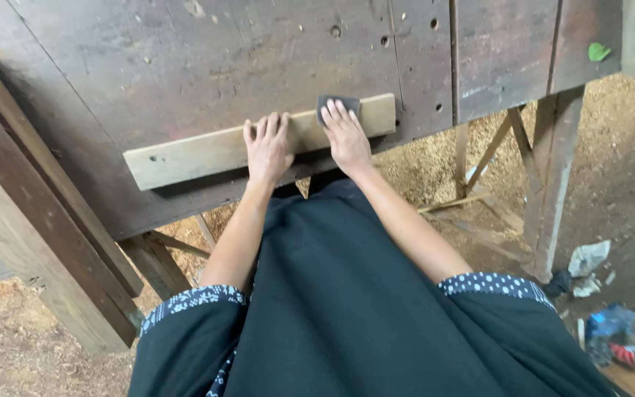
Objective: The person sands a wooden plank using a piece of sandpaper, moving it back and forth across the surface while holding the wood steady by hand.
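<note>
Centre of frame: a pale wooden plank [259, 143] lies on the dark tabletop [185, 66]. The left hand [267, 149] presses it flat, fingers spread; the right hand [347, 136] holds a dark sanding block [337, 105] under extended fingers. The plank looks stiff and light, best steadied mid-length.

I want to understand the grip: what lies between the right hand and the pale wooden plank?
In the head view, a small dark sanding block lies under the fingers of the right hand, pressed on the pale plank.
</note>
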